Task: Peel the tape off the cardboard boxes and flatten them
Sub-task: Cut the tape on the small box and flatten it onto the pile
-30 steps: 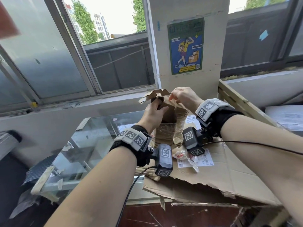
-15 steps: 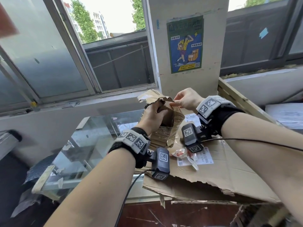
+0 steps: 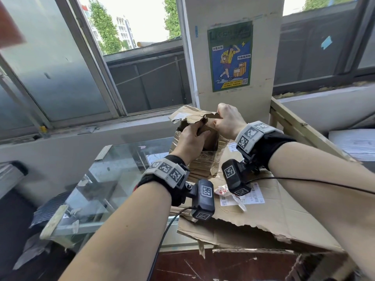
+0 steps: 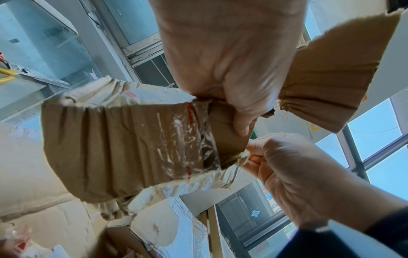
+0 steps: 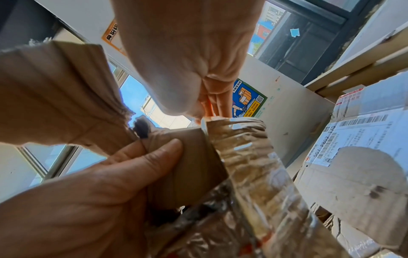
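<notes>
A small crumpled cardboard box [image 3: 203, 159] wrapped in wrinkled clear tape [image 4: 198, 139] is held upright above a flattened sheet. My left hand [image 3: 191, 138] grips its near upper wall, thumb pressed on the bare cardboard [image 5: 194, 165]. A torn flap [image 3: 188, 114] sticks up behind the hands. My right hand [image 3: 227, 120] is curled at the box's top right rim. In the wrist views its fingertips [image 4: 249, 153] pinch the loose upper edge of the tape [image 5: 249, 157]. The box's inside is hidden.
A large flattened cardboard sheet [image 3: 284, 216] lies under the hands, with a shipping label [image 3: 253, 196] and a crumpled tape scrap [image 3: 224, 191] on it. A glass-topped table [image 3: 113, 179] sits left, a wooden frame [image 3: 294, 122] right, a postered pillar [image 3: 230, 57] behind.
The right hand has closed in on the left at the box's top rim and now pinches there. The top of the box has been squeezed narrower and the torn flap bent back.
</notes>
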The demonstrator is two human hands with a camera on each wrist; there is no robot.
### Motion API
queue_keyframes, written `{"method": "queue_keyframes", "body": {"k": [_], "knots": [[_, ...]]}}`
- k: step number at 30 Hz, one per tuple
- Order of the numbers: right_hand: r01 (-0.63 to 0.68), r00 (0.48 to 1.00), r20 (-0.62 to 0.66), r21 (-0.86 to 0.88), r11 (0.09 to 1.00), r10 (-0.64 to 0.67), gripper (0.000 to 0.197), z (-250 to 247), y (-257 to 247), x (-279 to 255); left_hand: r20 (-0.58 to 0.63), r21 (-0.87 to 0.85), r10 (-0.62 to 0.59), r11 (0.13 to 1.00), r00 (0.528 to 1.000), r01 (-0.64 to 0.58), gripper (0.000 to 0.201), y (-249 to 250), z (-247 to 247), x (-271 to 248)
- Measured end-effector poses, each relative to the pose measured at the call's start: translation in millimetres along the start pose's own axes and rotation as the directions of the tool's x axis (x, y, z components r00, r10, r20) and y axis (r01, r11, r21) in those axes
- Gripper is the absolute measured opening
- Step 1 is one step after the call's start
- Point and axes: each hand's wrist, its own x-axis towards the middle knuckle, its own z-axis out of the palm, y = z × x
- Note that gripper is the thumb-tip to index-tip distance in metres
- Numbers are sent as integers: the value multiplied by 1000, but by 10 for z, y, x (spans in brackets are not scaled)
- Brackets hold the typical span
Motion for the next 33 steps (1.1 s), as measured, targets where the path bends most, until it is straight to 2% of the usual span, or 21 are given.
{"method": "queue_keyframes", "body": {"k": [5,8,11,13,15,16,18,20,22,24,28,31,33], "knots": [[7,997,-73,-23,1000,-8,10,-32,35,14,-32,-13,12,1000,999,-12,34,-33,8,6],[91,992,-87,-58,994,-96,9,-75,86,17,-78,17,57,998,995,-56,25,-67,-45,-9],[174,971,-136,-153,973,-195,7,-99,162,19,-65,14,51,999,997,-50,33,-113,-147,-28],[244,944,-169,-221,944,-283,8,-92,206,10,-75,30,-67,997,995,70,33,-168,-233,-20],[319,908,-186,-270,908,-375,9,-75,240,-11,-157,-90,-264,963,952,252,42,-217,-337,2],[358,888,-187,-292,887,-420,9,-69,252,-23,-193,-206,-347,929,918,308,38,-243,-389,17],[445,835,-181,-335,831,-520,7,-55,252,-56,-225,-400,-436,857,871,326,13,-224,-499,35],[527,770,-160,-385,757,-618,5,-36,226,-83,-160,-424,-450,835,879,350,28,-163,-579,61],[587,714,-122,-432,684,-690,7,-13,183,-97,-51,-373,-392,861,918,347,46,-115,-610,85],[629,678,-77,-453,632,-731,8,9,130,-116,33,-305,-367,882,930,359,63,-54,-600,80],[685,644,-36,-417,597,-764,20,33,67,-185,64,-289,-399,870,915,400,51,-23,-580,64],[725,615,0,-393,566,-788,19,52,78,-199,40,-294,-425,860,904,417,100,-129,-615,58],[736,608,-1,-373,565,-794,13,77,108,-203,55,-324,-426,848,903,420,88,-153,-631,32]]}}
